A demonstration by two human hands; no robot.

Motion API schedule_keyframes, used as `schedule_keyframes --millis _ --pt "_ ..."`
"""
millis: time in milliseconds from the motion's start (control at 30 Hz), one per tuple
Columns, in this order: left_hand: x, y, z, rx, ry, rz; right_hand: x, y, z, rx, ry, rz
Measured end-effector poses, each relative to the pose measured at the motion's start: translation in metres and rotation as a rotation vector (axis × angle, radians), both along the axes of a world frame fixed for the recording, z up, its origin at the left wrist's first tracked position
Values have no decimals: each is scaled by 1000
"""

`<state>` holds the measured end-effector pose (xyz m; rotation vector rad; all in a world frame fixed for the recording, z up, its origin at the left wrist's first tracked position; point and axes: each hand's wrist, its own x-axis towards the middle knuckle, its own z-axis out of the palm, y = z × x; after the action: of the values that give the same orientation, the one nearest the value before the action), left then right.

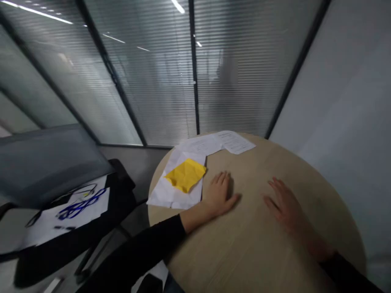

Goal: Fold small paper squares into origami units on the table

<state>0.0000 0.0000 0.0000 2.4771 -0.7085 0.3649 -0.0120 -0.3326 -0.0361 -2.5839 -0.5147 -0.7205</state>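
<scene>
My left hand [219, 194] rests palm down on the round wooden table [244, 244], its fingers out and thumb spread, holding nothing. Just left of it lies a creased yellow sheet of paper [186, 175], on top of white paper [161, 191]. To the right, my right hand [284, 205] is at the tabletop, a little blurred, with thumb and fingers apart and nothing in them. I cannot tell whether it touches the wood. Printed white sheets [235, 141] lie near the table's far edge, beyond both hands.
A dark chair [122, 195] stands left of the table, bearing white papers, a blue cord [81, 207] and small dark items. Glass partitions with blinds [165, 89] rise behind the table. A plain wall [345, 106] borders it on the right.
</scene>
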Motion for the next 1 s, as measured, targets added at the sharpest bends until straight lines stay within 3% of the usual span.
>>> schedule_keyframes --millis 233,400,667,1000 --pt "18 18 -16 114 21 65 21 31 23 -111 137 -47" --pt "23 31 -19 155 26 64 31 47 13 -186 285 -13" --pt "15 27 -3 241 85 66 31 43 1 -190 269 -11" --pt "18 25 6 354 49 81 34 46 8 -177 243 -14"
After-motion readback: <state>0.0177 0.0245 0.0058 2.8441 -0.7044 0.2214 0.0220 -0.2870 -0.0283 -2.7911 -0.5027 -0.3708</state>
